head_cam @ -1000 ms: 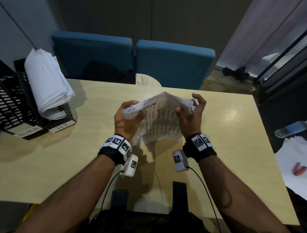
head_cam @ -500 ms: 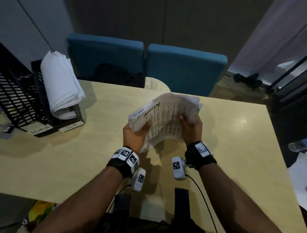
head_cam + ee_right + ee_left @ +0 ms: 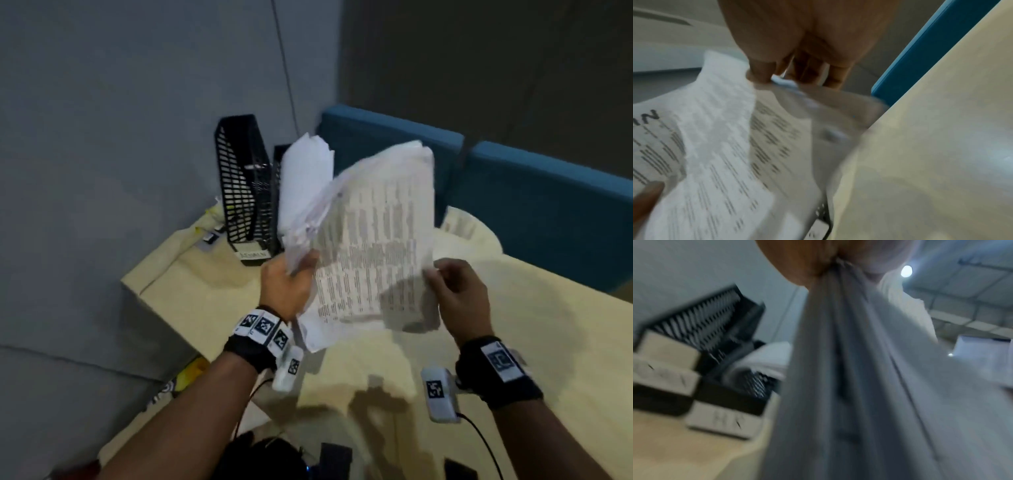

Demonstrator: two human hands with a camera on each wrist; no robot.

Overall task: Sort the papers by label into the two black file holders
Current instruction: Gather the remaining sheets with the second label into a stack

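Note:
I hold a stack of printed papers upright above the pale table. My left hand grips its left edge, and my right hand pinches its right edge, thumb on the front. In the right wrist view the top sheet shows large letters ending "IN". Two black mesh file holders stand at the table's far left corner. The left holder looks empty. The right holder is mostly hidden behind a curled bundle of white papers. The left wrist view shows the HR label.
Two blue chairs line the table's far side. A grey wall stands close behind the holders. The table's left edge runs just left of my left hand. A small white tag lies beside the holders.
My head has turned left, so the holders now sit ahead. Both hands have lifted the stack up and left towards them, and it now stands more upright.

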